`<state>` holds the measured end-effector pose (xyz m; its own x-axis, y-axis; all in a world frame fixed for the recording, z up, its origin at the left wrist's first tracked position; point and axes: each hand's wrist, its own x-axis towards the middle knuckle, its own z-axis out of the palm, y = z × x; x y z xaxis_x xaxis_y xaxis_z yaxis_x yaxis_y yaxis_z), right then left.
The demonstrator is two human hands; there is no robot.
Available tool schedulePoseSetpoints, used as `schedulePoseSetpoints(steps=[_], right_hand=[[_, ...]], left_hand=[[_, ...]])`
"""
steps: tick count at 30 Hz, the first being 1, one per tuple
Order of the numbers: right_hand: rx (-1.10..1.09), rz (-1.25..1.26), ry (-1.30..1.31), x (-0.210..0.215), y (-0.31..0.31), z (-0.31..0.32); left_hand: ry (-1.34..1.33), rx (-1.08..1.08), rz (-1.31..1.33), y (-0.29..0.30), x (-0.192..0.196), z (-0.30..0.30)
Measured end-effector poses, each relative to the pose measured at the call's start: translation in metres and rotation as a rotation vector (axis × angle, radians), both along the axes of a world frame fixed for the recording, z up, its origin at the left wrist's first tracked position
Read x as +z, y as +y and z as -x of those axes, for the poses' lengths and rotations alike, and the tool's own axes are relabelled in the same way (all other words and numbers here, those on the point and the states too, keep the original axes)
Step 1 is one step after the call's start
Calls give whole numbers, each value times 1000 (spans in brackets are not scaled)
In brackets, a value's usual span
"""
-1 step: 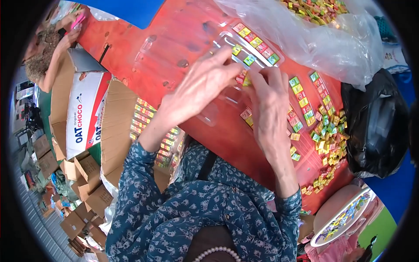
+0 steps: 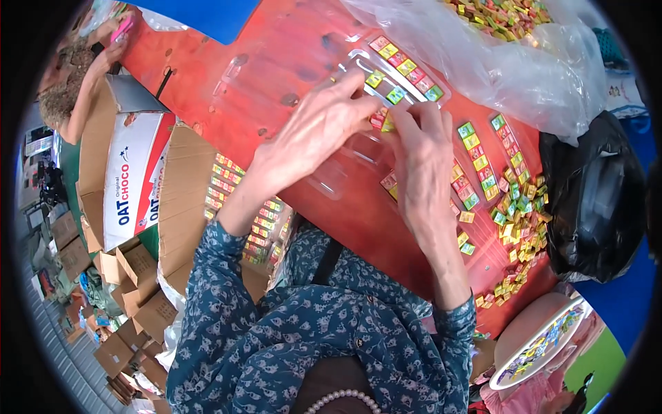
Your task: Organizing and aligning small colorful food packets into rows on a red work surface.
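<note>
Over a clear plastic tray (image 2: 358, 63) on the red tabletop, my left hand (image 2: 321, 124) and my right hand (image 2: 420, 148) meet, fingers closed. Between their fingertips is a short row of small wrapped candies (image 2: 379, 119), red and yellow; both hands pinch it from its two sides. A full row of candies (image 2: 407, 67) lies in the tray's far slot. Closer to my fingers, a yellow candy (image 2: 374, 79) and a green candy (image 2: 395, 95) sit loose in the tray. My right hand partly hides a short row (image 2: 389, 183) beside it.
Right of my hands lie candy rows (image 2: 477, 159) and a loose candy pile (image 2: 520, 210). A clear bag of candies (image 2: 500, 17), a black bag (image 2: 596, 200) and a white basin (image 2: 534, 338) stand around the table. A carton (image 2: 138, 179) and filled trays (image 2: 265, 228) are at left; another person (image 2: 76, 90) works beyond.
My hands have shifted very slightly left with the candies still pinched between them. At the far left, the other person's hand with a pink object has moved a little.
</note>
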<state>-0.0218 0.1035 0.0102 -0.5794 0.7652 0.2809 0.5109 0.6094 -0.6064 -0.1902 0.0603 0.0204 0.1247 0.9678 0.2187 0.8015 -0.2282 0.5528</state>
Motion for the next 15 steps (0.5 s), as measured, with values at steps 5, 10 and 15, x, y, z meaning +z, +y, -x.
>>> schedulePoseSetpoints(steps=[5, 10, 15], right_hand=[[-34, 28, 12, -17, 4, 23], [-63, 16, -1, -26, 7, 27], [-27, 21, 58, -29, 7, 23]], left_hand=[[42, -12, -8, 11, -25, 27], [43, -24, 47, 17, -32, 34], [30, -89, -6, 18, -38, 41]])
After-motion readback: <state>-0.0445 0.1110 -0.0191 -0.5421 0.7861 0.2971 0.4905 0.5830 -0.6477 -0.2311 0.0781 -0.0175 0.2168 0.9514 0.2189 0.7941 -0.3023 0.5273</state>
